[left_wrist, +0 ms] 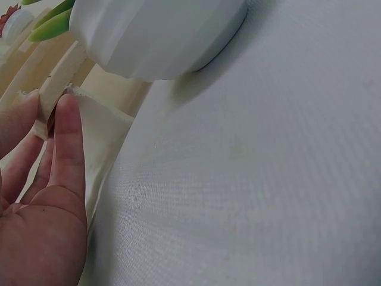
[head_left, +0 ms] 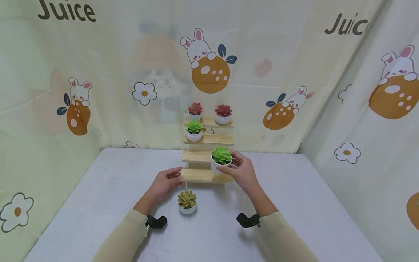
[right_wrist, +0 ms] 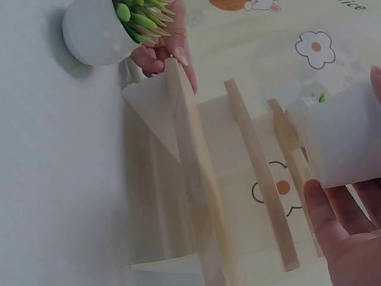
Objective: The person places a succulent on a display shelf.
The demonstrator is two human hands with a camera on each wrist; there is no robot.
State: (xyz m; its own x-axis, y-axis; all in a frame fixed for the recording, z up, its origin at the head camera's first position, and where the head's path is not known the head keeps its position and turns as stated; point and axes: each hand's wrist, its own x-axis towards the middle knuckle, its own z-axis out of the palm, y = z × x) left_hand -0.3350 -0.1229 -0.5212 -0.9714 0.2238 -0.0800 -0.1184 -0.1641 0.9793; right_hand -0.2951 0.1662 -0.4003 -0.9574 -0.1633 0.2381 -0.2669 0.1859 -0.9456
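My right hand [head_left: 243, 173] grips a white cup-shaped pot with a green succulent [head_left: 222, 155]; its thumb is on the near side. In the head view the pot overlaps the right part of the two lower boards of a tiered wooden plant stand [head_left: 198, 175]. The right wrist view has the pot [right_wrist: 351, 137] tilted by the camera angle, fingers around its base. My left hand [head_left: 163, 185] pinches the left end of the lowest board [left_wrist: 58, 80] between thumb and fingers. On the table just in front is a yellow-green succulent in a white pot [head_left: 187, 209].
Two red succulents, one on the left [head_left: 195, 109] and one on the right [head_left: 223, 113], stand on the top board. A green succulent [head_left: 194, 130] sits at the left of the board below. Behind the white table [head_left: 131, 160] hangs a printed curtain [head_left: 248, 36].
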